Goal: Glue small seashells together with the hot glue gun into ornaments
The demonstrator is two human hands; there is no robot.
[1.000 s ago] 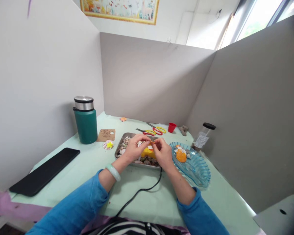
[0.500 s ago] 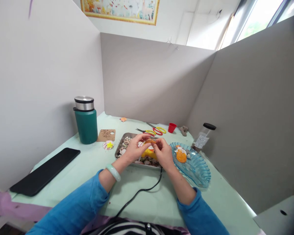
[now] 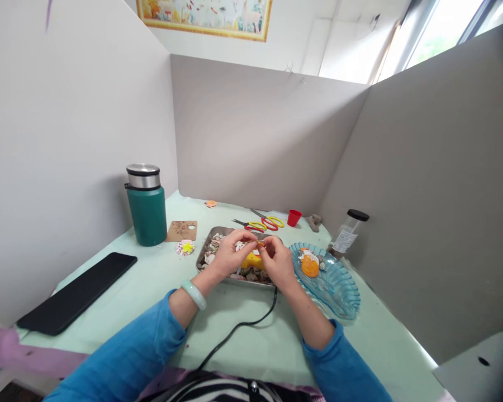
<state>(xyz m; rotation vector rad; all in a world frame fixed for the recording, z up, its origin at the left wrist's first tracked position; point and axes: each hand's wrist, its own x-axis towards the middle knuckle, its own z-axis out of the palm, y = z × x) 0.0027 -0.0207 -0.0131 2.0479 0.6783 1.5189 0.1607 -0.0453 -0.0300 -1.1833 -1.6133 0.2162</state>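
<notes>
Over a metal tray [image 3: 200, 260] of seashells [image 3: 251, 274], my left hand [image 3: 229, 257] and my right hand [image 3: 279, 262] meet at the fingertips. Between them they pinch a small thin orange piece [image 3: 260, 243], mostly covered by the fingers, so its kind is unclear. Below the hands, a yellow tool [image 3: 252, 261], which looks like a glue gun, lies across the shells. A black cord [image 3: 235, 329] runs from the tray toward me. Beside my right hand is a blue ribbed plate [image 3: 337, 290] holding orange and white pieces [image 3: 309, 266].
Scissors [image 3: 257, 226] and a red cup [image 3: 294, 218] are behind the tray. A green bottle [image 3: 146, 215], brown card [image 3: 181, 231], flower-like piece [image 3: 185, 248] and black flat object [image 3: 79, 293] lie left. A black-lidded jar [image 3: 347, 237] stands right. Grey panels [image 3: 255, 134] enclose the table.
The orange piece has turned or tilted between my fingers, and less of it shows. Both hands stay in nearly the same place above the tray.
</notes>
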